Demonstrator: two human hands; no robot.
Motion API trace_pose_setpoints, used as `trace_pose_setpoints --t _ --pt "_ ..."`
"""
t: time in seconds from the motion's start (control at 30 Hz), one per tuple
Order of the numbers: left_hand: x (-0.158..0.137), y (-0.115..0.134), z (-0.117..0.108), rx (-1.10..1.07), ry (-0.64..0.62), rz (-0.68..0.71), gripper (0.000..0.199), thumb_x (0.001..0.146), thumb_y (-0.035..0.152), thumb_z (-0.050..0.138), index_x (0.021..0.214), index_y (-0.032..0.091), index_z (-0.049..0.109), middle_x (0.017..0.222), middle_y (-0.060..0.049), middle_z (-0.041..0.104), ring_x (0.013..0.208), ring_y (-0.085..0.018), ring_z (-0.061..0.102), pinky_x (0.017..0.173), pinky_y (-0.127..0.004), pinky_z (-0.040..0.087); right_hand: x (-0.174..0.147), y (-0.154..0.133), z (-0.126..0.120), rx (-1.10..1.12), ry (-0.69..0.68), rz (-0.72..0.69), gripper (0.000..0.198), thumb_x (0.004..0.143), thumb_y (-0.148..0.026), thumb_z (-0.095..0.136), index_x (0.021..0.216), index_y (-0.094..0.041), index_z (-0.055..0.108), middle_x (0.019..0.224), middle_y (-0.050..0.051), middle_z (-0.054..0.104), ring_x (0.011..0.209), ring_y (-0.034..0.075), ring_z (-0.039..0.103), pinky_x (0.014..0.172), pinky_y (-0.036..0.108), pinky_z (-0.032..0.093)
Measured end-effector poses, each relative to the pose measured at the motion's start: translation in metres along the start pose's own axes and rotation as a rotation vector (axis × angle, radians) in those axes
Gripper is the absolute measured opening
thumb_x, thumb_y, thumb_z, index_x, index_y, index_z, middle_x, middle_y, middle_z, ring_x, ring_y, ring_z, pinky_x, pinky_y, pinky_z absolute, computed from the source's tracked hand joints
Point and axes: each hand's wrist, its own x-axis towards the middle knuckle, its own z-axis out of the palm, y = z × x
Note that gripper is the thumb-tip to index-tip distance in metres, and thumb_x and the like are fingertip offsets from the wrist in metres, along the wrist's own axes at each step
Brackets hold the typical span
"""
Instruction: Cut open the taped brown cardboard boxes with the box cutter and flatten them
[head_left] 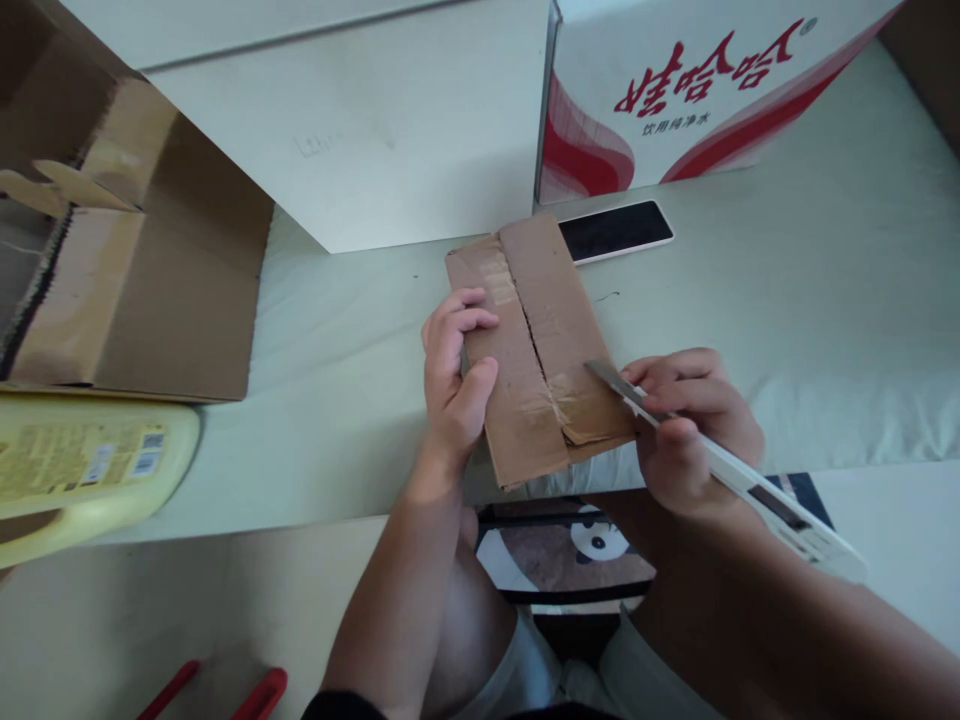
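A small brown cardboard box (551, 290) lies tilted near the front edge of the cloth-covered surface. Its top seam is partly split, and clear tape shows at both ends. My left hand (457, 370) grips the box's left side, thumb on top and fingers curled over the edge. In my right hand (690, 420) is a white utility knife (757, 490), held closed between thumb and fingers. The knife's blade is out, its tip over the right part of the box top near the lower tape. I cannot tell whether the tip touches the cardboard.
Behind the box lies a phone (619, 232). A large white box (420, 130) and a red-and-white carton (697, 100) stand at the back. At left are an open cardboard box (180, 260) and a yellow jug (97, 455). Red handles (262, 692) show at lower left.
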Motion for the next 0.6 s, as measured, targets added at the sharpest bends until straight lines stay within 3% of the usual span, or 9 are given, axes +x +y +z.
trace_pose_setpoints --t 0.17,0.27,0.37,0.5,0.6 --pt "0.000 -0.001 -0.001 -0.017 -0.017 -0.001 0.033 0.094 0.053 0.051 0.112 0.026 0.061 0.141 -0.011 0.060 0.140 -0.034 0.051 0.119 -0.053 0.040 0.004 0.004 0.007 0.082 0.165 -0.076 0.023 0.097 -0.048 0.066 0.087 -0.028 0.066 0.078 0.001 0.053 0.070 0.020 0.059 0.059 0.038 0.051" --pt "0.000 0.001 -0.002 -0.013 -0.017 -0.012 0.033 0.094 0.052 0.052 0.112 0.026 0.061 0.141 -0.011 0.060 0.141 -0.035 0.051 0.119 -0.053 0.040 0.008 0.003 0.008 0.229 0.155 -0.062 0.031 0.097 -0.052 0.061 0.080 -0.026 0.057 0.060 -0.005 0.040 0.049 0.014 0.042 0.046 0.032 0.036" --pt "0.000 0.002 -0.001 -0.019 -0.011 -0.017 0.034 0.095 0.054 0.050 0.112 0.026 0.061 0.142 -0.011 0.060 0.141 -0.034 0.051 0.119 -0.053 0.040 0.008 0.000 0.007 0.387 0.098 0.057 0.039 0.100 -0.060 0.055 0.081 -0.026 0.056 0.049 -0.009 0.034 0.037 0.010 0.029 0.042 0.029 0.031" --pt "0.000 0.001 -0.001 -0.029 -0.014 -0.010 0.038 0.096 0.059 0.050 0.112 0.026 0.061 0.142 -0.011 0.060 0.141 -0.034 0.051 0.119 -0.054 0.041 0.002 -0.002 0.003 0.357 0.124 0.138 0.038 0.102 -0.058 0.057 0.084 -0.025 0.063 0.047 -0.008 0.045 0.037 0.013 0.040 0.041 0.030 0.033" --pt "0.000 0.001 -0.001 0.000 -0.020 -0.027 0.042 0.096 0.063 0.048 0.113 0.027 0.060 0.143 -0.011 0.059 0.142 -0.035 0.051 0.119 -0.054 0.041 -0.003 0.001 -0.001 0.189 0.140 0.165 0.015 0.099 -0.041 0.068 0.093 -0.027 0.066 0.061 -0.004 0.062 0.048 0.015 0.054 0.047 0.032 0.042"
